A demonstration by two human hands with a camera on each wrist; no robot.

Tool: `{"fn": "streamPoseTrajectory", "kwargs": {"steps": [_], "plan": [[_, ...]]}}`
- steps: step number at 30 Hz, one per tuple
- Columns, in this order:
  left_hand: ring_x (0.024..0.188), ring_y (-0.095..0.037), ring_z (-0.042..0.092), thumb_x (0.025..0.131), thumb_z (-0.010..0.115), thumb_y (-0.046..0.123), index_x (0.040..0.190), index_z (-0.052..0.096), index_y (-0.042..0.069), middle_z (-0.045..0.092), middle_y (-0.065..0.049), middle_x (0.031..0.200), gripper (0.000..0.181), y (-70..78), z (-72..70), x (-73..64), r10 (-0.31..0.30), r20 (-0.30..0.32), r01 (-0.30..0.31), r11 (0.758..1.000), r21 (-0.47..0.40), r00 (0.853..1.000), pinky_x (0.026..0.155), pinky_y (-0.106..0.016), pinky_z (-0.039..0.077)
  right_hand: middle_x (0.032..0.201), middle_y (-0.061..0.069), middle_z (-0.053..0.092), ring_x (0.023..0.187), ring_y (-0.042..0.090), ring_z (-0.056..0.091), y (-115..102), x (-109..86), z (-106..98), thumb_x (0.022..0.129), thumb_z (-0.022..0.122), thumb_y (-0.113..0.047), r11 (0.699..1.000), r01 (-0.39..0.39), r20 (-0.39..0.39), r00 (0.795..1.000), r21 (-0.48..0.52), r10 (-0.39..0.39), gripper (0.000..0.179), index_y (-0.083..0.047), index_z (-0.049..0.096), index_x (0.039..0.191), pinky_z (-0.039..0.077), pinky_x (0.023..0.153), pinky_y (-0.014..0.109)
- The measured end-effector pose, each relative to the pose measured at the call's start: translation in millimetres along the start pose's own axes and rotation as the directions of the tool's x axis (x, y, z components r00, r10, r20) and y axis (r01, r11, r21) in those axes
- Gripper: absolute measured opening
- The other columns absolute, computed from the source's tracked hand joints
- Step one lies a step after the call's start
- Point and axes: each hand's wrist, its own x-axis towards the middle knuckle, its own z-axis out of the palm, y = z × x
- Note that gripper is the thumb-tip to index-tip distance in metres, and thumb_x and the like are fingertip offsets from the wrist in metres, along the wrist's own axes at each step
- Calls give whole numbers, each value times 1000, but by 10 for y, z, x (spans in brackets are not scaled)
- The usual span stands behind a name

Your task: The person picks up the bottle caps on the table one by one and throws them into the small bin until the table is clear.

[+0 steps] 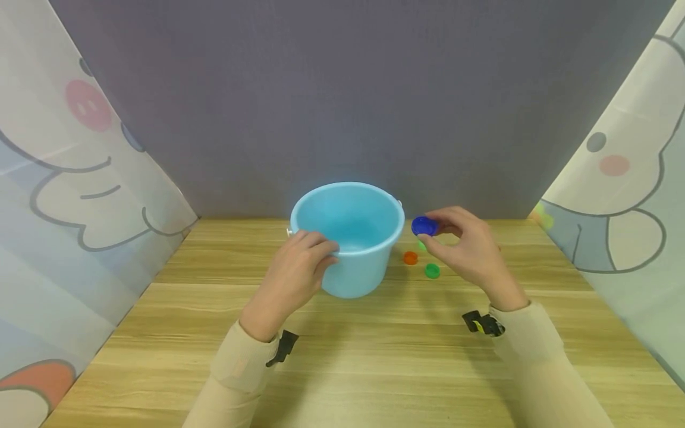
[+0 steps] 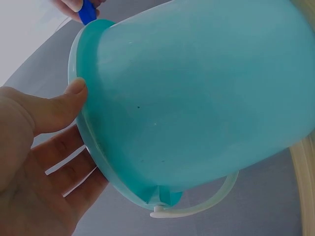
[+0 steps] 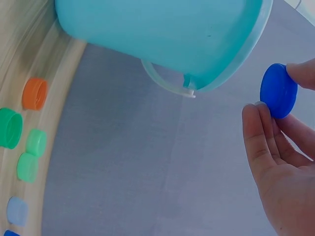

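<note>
Light blue bucket (image 1: 358, 276): stands upright on the tabletop (image 1: 342, 362), at the middle of the scene toward the far edge, with its opening upward. The pale handle (image 3: 167, 83) joins the bucket at the left and right sides and hangs below the rim.

Left hand (image 1: 297, 267): grips the bucket at the near left part of its rim. The thumb presses the outer face, and the fingers reach over to the inner face. The grip is narrow, with the rim between thumb and fingers.

Right hand (image 1: 465, 244): pinches a dark blue cap (image 1: 424, 226) between thumb and fingertips. The cap is raised off the tabletop, just beside the right side of the rim and outside the opening.

Items on the tabletop, right of the bucket: an orange cap (image 1: 410, 258) lies near the bucket wall, and a green cap (image 1: 432, 271) lies slightly nearer and to the right. Two light green caps (image 3: 36, 142) sit close together; I cannot tell whether they touch. The right wrist view also shows a pale blue cap (image 3: 17, 211) and, only partly visible, another blue cap (image 3: 12, 233).

Surroundings: a grey panel (image 1: 342, 107) stands at the far edge, with a printed left panel (image 1: 107, 178) and a printed right panel (image 1: 615, 196). Light sleeves (image 1: 235, 362) cover both forearms
</note>
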Motion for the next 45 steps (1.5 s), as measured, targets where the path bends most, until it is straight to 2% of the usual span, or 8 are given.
{"fn": "streamPoseTrajectory", "kwargs": {"steps": [6,14,27,29,36,45], "plan": [[90,-26,60,88,78,6,101,75,5,69,-4,95,13,-6,2,-7,0,2,0,1000,2,1000,80,-37,53,106,11,67,89,16,65,-26,52,56,85,80,-2,999,50,-18,999,-3,-50,32,5,70,114,52,84,12],[90,-26,60,88,78,6,101,75,5,69,-4,94,14,-7,2,-11,2,-1,-2,1000,1,1000,79,-37,53,107,13,70,91,21,67,-73,116,129,85,79,-2,997,73,-18,997,27,-73,32,5,70,116,52,86,13],[89,-26,60,88,79,6,101,75,5,69,-4,94,14,-19,7,-11,9,-6,-9,1000,4,1000,78,-37,53,114,12,69,98,23,67,-121,171,234,88,77,-7,999,18,5,1000,35,-18,35,3,69,121,50,89,14],[89,-26,60,88,79,6,101,75,5,69,-4,94,14,-18,4,-11,9,-10,-9,1000,2,1000,78,-37,53,114,12,68,99,24,67,-133,189,256,89,76,-10,1000,-1,19,1000,29,1,36,3,69,122,52,90,18],[88,-27,59,87,79,5,101,75,4,69,-4,94,15,-18,16,-12,9,-15,-9,1000,0,1000,77,-38,52,118,10,67,102,25,67,-174,244,325,91,76,-16,997,-67,61,996,41,65,38,2,68,123,55,93,47],[87,-28,59,86,80,5,101,75,4,70,-5,94,16,-7,13,-6,2,-8,-2,1000,6,1000,77,-38,52,116,14,67,100,26,67,-205,297,415,89,78,-10,996,-29,58,998,86,24,38,5,68,122,57,91,47]]}}
